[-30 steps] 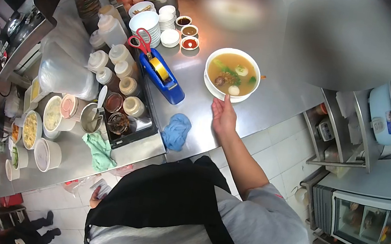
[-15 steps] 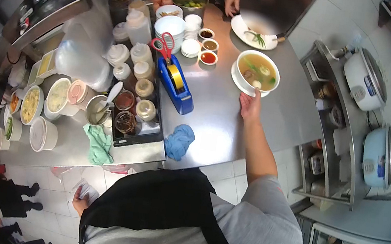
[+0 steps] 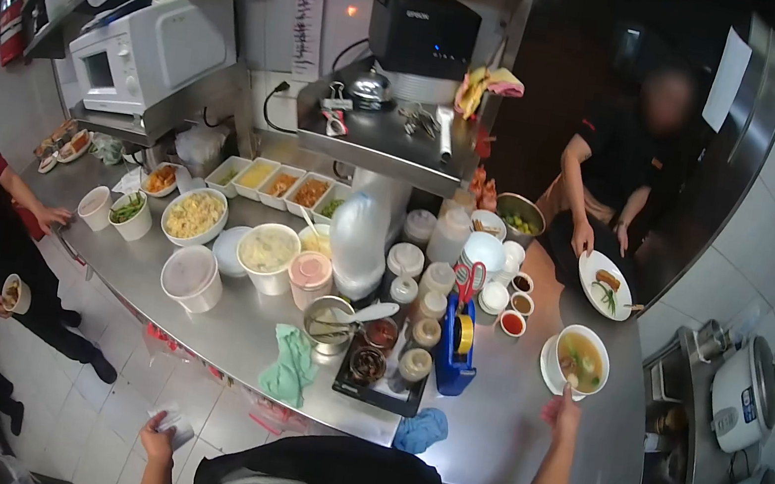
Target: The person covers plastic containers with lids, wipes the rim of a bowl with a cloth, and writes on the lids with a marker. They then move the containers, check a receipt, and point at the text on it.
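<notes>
Right hand (image 3: 565, 415) beside round white bowl (image 3: 559, 366)

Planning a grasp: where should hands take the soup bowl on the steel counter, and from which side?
Probably take the white plate under the soup bowl by its protruding rim, coming from the near side, where the right hand hovers. The bowl stands upright, filled with broth, so lift level. The sauce dishes and tape dispenser crowd its left.
</notes>
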`<state>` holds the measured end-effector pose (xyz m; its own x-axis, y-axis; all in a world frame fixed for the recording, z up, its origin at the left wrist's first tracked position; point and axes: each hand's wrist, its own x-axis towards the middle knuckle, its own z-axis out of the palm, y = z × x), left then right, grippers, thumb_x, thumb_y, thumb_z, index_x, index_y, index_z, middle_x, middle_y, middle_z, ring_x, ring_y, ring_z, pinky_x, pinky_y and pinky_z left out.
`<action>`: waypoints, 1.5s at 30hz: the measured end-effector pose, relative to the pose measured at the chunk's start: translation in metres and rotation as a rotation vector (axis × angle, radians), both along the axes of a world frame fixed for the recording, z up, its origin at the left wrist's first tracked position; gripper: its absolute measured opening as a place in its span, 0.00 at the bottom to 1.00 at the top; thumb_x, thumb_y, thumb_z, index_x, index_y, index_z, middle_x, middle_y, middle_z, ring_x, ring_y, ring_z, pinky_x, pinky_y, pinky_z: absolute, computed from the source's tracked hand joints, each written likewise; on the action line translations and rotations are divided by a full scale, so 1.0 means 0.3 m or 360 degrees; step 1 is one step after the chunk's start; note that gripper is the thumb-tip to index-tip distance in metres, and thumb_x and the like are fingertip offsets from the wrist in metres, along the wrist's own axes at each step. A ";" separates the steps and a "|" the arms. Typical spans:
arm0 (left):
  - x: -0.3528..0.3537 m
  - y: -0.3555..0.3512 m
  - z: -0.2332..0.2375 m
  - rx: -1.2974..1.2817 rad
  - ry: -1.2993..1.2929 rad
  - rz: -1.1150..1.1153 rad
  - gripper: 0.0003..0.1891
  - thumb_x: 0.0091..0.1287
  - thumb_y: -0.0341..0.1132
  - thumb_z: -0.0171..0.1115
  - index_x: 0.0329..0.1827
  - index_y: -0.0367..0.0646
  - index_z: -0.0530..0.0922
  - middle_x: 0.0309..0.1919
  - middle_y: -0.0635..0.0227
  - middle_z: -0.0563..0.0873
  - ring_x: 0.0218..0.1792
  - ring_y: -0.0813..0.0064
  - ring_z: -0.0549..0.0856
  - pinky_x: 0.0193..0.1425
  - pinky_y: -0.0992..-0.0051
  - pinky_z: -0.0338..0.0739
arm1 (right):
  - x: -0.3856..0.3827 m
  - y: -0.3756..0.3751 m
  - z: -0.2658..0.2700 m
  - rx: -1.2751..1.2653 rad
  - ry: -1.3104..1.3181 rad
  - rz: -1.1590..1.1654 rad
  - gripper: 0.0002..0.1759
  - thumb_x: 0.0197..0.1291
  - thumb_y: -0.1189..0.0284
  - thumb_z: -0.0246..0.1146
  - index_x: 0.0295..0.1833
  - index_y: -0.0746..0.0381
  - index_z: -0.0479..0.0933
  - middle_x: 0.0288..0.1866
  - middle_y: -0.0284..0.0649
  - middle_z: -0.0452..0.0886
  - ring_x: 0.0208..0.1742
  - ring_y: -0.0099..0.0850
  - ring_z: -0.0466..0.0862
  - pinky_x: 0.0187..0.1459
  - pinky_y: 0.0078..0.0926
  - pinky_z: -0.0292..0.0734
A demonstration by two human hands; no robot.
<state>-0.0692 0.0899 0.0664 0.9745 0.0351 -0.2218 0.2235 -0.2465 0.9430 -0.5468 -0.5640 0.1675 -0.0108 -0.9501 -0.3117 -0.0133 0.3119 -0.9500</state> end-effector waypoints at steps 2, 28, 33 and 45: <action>0.013 -0.003 -0.010 0.0052 -0.0042 -0.0007 0.26 0.46 0.11 0.59 0.52 0.33 0.78 0.45 0.58 0.83 0.45 0.67 0.82 0.50 0.72 0.77 | 0.021 -0.017 0.081 -0.0412 0.0196 0.0111 0.13 0.57 0.63 0.66 0.35 0.60 0.72 0.27 0.35 0.76 0.20 0.22 0.74 0.19 0.19 0.68; 0.525 0.385 0.745 -0.0657 -0.0855 0.0093 0.16 0.63 0.22 0.56 0.55 0.34 0.77 0.52 0.63 0.81 0.45 0.79 0.80 0.49 0.79 0.75 | 2.049 1.611 0.508 -0.1498 -0.0582 0.2330 0.14 0.52 0.84 0.59 0.45 0.64 0.81 0.41 0.39 0.80 0.41 0.24 0.79 0.42 0.19 0.73; 0.616 0.512 0.674 -0.0581 -0.0979 0.0344 0.24 0.61 0.18 0.53 0.62 0.35 0.71 0.60 0.62 0.75 0.46 0.79 0.79 0.48 0.81 0.76 | 2.201 1.242 0.979 -0.2100 -0.0751 0.1360 0.08 0.57 0.84 0.59 0.40 0.64 0.80 0.40 0.33 0.80 0.38 0.18 0.78 0.40 0.15 0.73; 1.032 0.777 0.733 -0.0659 -0.1293 0.0808 0.22 0.66 0.22 0.52 0.65 0.39 0.70 0.57 0.62 0.76 0.50 0.77 0.78 0.52 0.79 0.72 | 2.839 0.891 1.884 -0.2689 -0.0873 0.0448 0.07 0.51 0.78 0.58 0.34 0.61 0.82 0.28 0.39 0.84 0.32 0.25 0.82 0.38 0.23 0.76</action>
